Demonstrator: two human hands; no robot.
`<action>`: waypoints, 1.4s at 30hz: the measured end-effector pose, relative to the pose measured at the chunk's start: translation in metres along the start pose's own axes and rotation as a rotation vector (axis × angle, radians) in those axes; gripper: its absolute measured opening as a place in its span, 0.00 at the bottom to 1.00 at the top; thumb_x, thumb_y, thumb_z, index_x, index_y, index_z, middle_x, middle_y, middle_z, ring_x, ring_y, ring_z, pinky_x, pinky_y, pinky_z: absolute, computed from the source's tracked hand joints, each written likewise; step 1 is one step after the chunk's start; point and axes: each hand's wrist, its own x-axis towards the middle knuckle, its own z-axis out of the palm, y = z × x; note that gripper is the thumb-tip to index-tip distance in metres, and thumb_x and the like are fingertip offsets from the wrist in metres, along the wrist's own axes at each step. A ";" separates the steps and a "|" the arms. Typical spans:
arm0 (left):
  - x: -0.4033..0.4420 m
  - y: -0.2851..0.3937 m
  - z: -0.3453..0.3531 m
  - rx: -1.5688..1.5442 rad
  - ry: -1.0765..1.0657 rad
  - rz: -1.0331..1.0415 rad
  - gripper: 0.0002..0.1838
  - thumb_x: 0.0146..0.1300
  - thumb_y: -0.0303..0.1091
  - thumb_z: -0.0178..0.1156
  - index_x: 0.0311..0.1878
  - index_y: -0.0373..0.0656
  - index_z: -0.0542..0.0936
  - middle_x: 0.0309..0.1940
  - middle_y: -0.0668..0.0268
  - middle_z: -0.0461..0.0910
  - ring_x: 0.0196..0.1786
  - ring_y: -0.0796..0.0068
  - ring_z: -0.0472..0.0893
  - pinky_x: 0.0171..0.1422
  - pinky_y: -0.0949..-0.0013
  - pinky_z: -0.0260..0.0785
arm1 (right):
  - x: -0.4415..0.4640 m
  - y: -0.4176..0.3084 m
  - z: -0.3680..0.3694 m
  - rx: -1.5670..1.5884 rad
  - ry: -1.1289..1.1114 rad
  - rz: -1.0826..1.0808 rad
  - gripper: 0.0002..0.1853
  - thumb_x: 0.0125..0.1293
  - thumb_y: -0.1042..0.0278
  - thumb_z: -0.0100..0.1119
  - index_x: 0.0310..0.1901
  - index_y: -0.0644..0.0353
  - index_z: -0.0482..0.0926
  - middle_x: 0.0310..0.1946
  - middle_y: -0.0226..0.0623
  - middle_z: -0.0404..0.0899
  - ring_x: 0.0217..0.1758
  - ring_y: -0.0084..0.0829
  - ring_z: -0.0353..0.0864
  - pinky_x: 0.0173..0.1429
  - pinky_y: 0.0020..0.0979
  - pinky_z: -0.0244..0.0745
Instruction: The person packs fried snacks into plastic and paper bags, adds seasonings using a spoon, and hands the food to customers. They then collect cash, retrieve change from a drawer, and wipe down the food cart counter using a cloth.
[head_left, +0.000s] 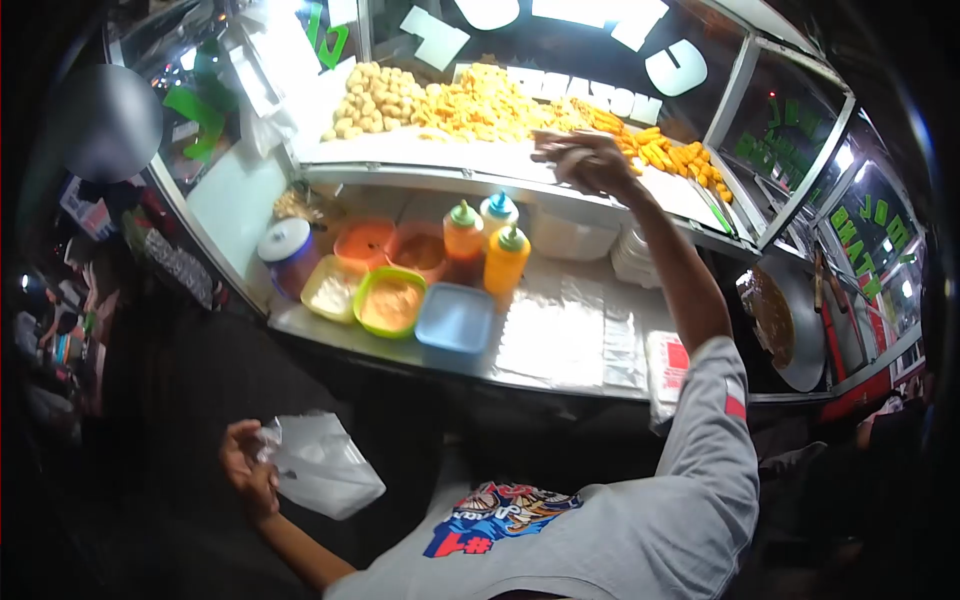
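At the lower left, my left hand [252, 468] is closed on a clear plastic bag [325, 468], which hangs out to the right of the fingers. My right hand [585, 162] is stretched over the lit upper tray [430, 152], near the fried pieces [650, 148] at its right part. Motion blurs its fingers, so whether they hold anything is unclear. Also on the tray are round brown balls [375, 98] at the left and a yellow fried heap [480, 105] in the middle.
The lower shelf holds squeeze bottles [507, 262], sauce tubs [390, 302], a blue container [455, 317], a lidded jar [286, 252] and plastic bags [560, 335]. A wok [795, 325] stands at the right. Glass panes frame the cart. People show at the far left.
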 end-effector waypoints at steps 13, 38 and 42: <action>0.069 -0.052 -0.059 -0.180 0.192 -0.209 0.22 0.49 0.17 0.50 0.50 0.39 0.69 0.36 0.60 0.77 0.18 0.85 0.68 0.18 0.84 0.59 | 0.380 0.133 0.302 -0.664 -0.638 -0.141 0.16 0.56 0.69 0.59 0.48 0.56 0.82 0.47 0.37 0.82 0.48 0.28 0.81 0.51 0.31 0.75; 0.155 -0.162 -0.091 0.685 -0.364 1.160 0.06 0.66 0.26 0.44 0.32 0.37 0.66 0.23 0.55 0.76 0.29 0.62 0.82 0.49 0.49 0.75 | 0.049 0.115 -0.046 -0.860 -0.108 0.519 0.24 0.55 0.79 0.49 0.56 0.52 0.77 0.63 0.45 0.69 0.65 0.43 0.69 0.66 0.36 0.64; 0.139 -0.136 -0.068 0.662 -0.488 0.979 0.06 0.66 0.28 0.45 0.35 0.35 0.67 0.28 0.53 0.77 0.34 0.58 0.83 0.52 0.46 0.73 | -0.012 0.105 -0.091 -0.983 -0.055 0.502 0.23 0.54 0.78 0.51 0.53 0.53 0.78 0.58 0.45 0.73 0.59 0.44 0.73 0.61 0.36 0.68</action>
